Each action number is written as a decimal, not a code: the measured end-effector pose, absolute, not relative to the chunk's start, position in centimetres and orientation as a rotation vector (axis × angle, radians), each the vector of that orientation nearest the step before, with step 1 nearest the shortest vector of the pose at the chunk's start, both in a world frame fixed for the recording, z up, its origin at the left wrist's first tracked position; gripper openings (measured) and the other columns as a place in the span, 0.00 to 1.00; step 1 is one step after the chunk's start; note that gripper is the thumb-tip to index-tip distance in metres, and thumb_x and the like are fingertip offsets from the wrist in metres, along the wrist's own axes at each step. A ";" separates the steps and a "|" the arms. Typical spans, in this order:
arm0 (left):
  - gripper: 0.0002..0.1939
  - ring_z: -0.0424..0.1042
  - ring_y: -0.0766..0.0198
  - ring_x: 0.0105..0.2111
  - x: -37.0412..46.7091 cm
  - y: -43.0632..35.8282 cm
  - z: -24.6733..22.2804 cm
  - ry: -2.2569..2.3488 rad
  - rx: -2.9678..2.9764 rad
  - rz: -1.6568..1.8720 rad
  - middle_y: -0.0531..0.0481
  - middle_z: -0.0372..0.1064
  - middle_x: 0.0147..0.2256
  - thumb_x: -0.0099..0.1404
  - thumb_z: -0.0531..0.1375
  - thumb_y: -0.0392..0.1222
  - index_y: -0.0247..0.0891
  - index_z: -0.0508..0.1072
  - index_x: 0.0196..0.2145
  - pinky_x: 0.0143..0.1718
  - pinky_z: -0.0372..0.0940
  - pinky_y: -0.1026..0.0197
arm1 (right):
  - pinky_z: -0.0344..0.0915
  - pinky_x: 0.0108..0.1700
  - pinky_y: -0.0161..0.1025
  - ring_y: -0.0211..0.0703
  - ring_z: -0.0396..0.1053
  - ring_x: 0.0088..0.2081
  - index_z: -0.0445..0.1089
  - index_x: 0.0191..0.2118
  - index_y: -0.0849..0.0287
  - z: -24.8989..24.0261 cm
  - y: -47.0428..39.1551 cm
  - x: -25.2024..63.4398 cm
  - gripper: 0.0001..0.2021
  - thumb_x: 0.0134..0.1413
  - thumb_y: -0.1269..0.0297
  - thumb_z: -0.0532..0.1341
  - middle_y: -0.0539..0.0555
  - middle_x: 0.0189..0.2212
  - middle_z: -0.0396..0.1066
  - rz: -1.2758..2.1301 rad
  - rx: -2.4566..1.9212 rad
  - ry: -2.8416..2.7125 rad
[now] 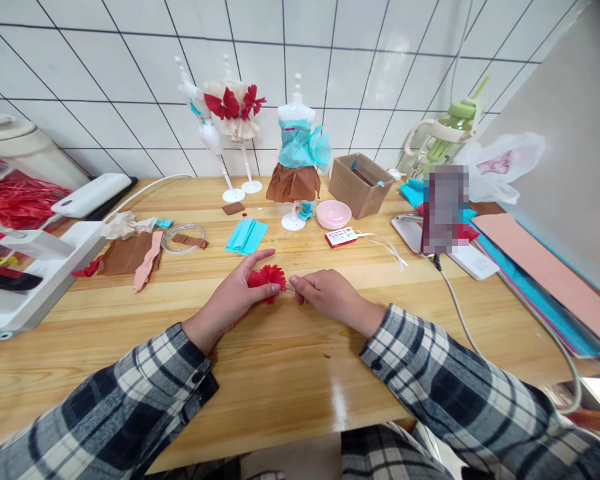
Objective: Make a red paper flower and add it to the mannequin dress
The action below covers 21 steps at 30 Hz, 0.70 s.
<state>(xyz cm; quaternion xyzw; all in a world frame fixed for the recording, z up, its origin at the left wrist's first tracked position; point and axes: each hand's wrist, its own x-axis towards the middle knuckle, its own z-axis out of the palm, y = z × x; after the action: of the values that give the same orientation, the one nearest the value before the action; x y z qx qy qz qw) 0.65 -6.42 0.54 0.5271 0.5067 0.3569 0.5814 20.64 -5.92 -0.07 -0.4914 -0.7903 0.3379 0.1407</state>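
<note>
Between the thumb and fingers of my left hand (233, 292) is a ruffled red crepe paper piece (271, 273), gathered like a small flower; its left part is hidden by the hand. My right hand (333, 295) is closed in a pinch just right of it. A thin line, perhaps a needle or thread, shows between the fingertips and the red paper; I cannot make out which. Beyond my hands lie folded turquoise crepe paper (247, 236) and a white and red packet (341, 237) with pale strands.
Small dress forms stand along the tiled wall, one in a turquoise top and brown skirt (296, 181). A cardboard box (363, 187) and pink bowl (334, 214) sit beside it. Paper scraps (127, 255) and a power strip (55, 280) lie left; a phone on a stand (444, 210) is right.
</note>
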 end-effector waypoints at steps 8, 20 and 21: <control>0.37 0.69 0.62 0.28 0.4 -6.3 0.3 1.195 1.293 0.819 0.52 0.71 0.31 0.50 0.67 0.43 0.42 0.62 0.57 0.31 0.63 0.61 | 0.52 0.31 0.34 0.35 0.65 0.26 0.72 0.24 0.57 0.1 -5.9 20.7 0.29 0.65 0.50 0.43 0.49 0.24 0.73 0.963 -1.425 -2.334; 0.38 0.69 0.63 0.28 0.3 -6.3 0.3 1.203 1.357 0.784 0.53 0.70 0.30 0.51 0.67 0.45 0.42 0.60 0.58 0.32 0.65 0.60 | 0.50 0.30 0.34 0.35 0.64 0.25 0.71 0.23 0.57 0.0 -5.9 20.7 0.28 0.64 0.49 0.43 0.49 0.23 0.71 0.951 -1.419 -2.344; 0.38 0.69 0.63 0.28 0.3 -6.3 0.3 1.203 1.356 0.783 0.53 0.70 0.30 0.51 0.67 0.45 0.42 0.60 0.58 0.32 0.65 0.60 | 0.50 0.29 0.35 0.35 0.63 0.25 0.71 0.23 0.57 0.0 -5.8 20.7 0.28 0.64 0.49 0.43 0.49 0.22 0.71 0.945 -1.420 -2.348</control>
<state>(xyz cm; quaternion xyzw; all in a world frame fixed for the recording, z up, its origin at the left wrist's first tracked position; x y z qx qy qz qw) 0.28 -6.26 0.32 0.5732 0.5085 0.3309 0.5507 20.69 -5.83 0.04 -0.4859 -0.8031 0.3233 0.1194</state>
